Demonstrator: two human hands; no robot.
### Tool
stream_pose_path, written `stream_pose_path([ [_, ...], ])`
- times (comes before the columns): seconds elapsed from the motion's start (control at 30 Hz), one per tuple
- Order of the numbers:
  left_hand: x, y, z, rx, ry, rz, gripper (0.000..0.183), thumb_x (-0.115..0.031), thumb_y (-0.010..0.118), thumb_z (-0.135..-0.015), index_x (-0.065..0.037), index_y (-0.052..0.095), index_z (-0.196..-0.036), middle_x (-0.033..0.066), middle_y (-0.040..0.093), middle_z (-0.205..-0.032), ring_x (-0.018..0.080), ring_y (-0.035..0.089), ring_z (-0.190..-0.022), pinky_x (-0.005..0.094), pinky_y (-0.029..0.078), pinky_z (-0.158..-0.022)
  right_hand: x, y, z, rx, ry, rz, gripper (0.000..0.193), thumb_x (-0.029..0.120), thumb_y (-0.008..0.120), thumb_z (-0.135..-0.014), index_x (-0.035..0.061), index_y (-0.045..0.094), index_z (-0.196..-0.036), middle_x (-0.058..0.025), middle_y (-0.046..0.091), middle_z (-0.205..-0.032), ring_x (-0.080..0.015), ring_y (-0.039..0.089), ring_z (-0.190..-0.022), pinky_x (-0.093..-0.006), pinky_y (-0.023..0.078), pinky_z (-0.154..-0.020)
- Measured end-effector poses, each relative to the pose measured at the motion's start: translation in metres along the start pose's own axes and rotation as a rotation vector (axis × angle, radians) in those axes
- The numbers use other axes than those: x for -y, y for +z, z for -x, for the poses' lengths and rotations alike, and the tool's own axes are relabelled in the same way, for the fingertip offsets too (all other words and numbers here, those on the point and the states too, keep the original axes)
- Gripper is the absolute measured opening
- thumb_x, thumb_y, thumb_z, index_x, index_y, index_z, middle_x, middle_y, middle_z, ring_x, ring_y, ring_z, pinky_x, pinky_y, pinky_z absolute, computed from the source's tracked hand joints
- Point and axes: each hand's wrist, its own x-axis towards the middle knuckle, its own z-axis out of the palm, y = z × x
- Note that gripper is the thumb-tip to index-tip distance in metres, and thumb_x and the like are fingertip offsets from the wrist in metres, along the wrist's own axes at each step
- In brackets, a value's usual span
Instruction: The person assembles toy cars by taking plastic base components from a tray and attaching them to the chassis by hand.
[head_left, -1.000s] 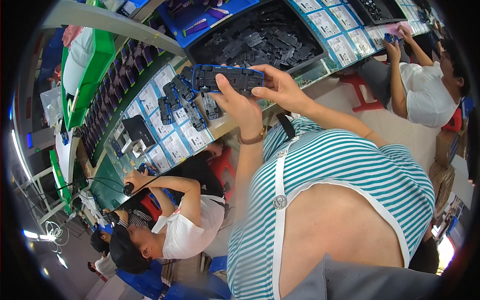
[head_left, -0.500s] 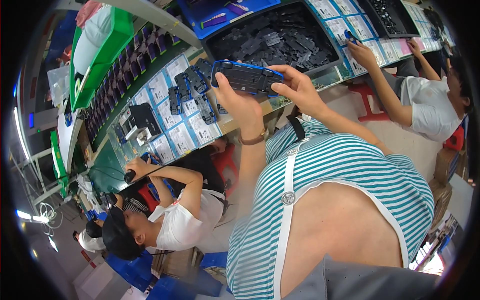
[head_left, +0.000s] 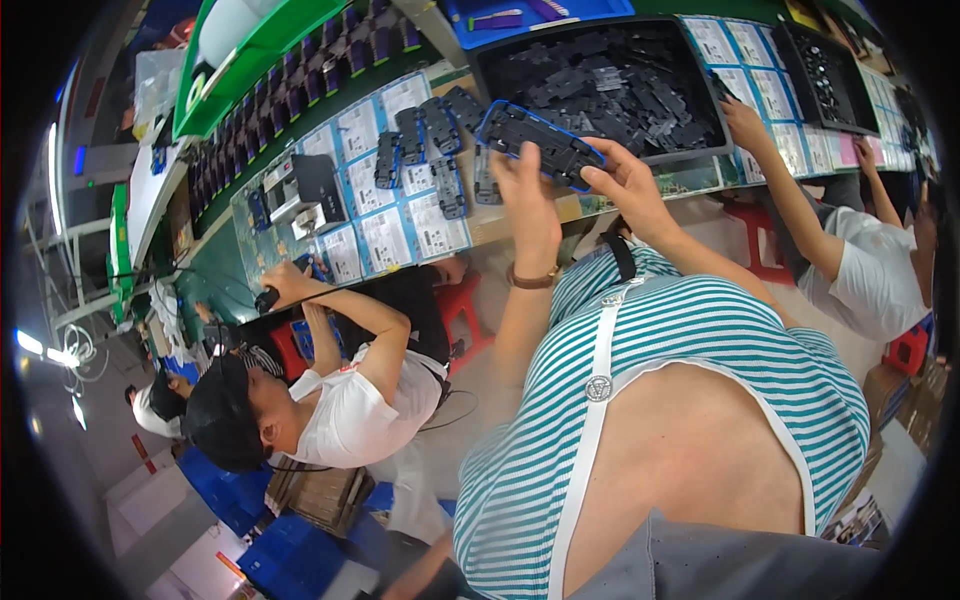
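A toy car point(head_left: 555, 150) with a blue body is held upside down, its black underside facing up, above the near edge of the bench. My left hand point(head_left: 530, 205) grips it from the near side, thumb against the underside. At its right end, my right hand point(head_left: 632, 190) pinches the car between thumb and fingers. Several similar upturned cars point(head_left: 440, 125) with black undersides lie just left of my hands, on printed sheets point(head_left: 388, 238) with blue borders.
A black bin point(head_left: 690, 155) full of black plastic parts point(head_left: 610, 90) stands beyond my hands, a blue tray point(head_left: 590, 12) behind it. Co-workers sit at left, holding a corded tool point(head_left: 266, 299), and at right. A black box point(head_left: 318, 188) sits on the bench.
The view has shifted, so the bench and people appear displaced. The car has tilted, its right end now lower, and my left hand has moved from its left end toward its middle.
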Motion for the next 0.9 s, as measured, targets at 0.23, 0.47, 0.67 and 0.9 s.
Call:
stream_pose_path([
  [0.23,-0.021,-0.092,-0.029,-0.355,0.140,-0.541,0.037,-0.023,0.058,-0.097,0.003,0.054,-0.122,0.0088,0.060,-0.107,0.0165,0.058,-0.090,0.0308,0.049,-0.081,-0.017,-0.003,-0.008,0.117,-0.026,0.153,0.056,0.018,0.057,-0.097,0.0064,0.033,-0.146,-0.0146,0.045,-0.138,-0.0178,0.056,-0.115,-0.0329,0.046,-0.097],
  [0.47,-0.011,-0.376,-0.098,-0.658,0.105,-1.404,0.052,-0.034,0.072,-0.083,0.009,0.063,-0.111,0.0263,0.065,-0.111,0.0393,0.062,-0.103,0.0424,0.046,-0.093,-0.003,-0.066,-0.021,-0.063,0.042,0.274,0.042,0.017,0.057,-0.096,0.0048,0.049,-0.135,-0.0086,0.057,-0.125,-0.0147,0.057,-0.111,-0.0293,0.046,-0.092],
  [0.67,0.026,-0.365,-0.123,-0.477,0.059,-1.201,0.041,-0.030,0.061,-0.091,0.008,0.067,-0.105,0.0232,0.069,-0.097,0.0290,0.062,-0.084,0.0377,0.049,-0.080,-0.002,-0.188,-0.011,-0.312,-0.078,0.619,0.033,0.018,0.060,-0.094,0.0030,0.059,-0.124,-0.0076,0.063,-0.119,-0.0155,0.060,-0.107,-0.0303,0.047,-0.090],
  [0.9,0.017,-0.306,-0.119,-0.793,-0.145,-1.647,0.059,-0.050,0.043,-0.096,-0.003,0.061,-0.126,0.0260,0.060,-0.123,0.0432,0.055,-0.114,0.0527,0.040,-0.100,-0.018,-0.340,-0.021,-0.823,-0.056,1.073,0.053,0.021,0.076,-0.076,0.0069,0.056,-0.123,-0.0168,0.059,-0.116,-0.0346,0.054,-0.112,-0.0421,0.044,-0.096],
])
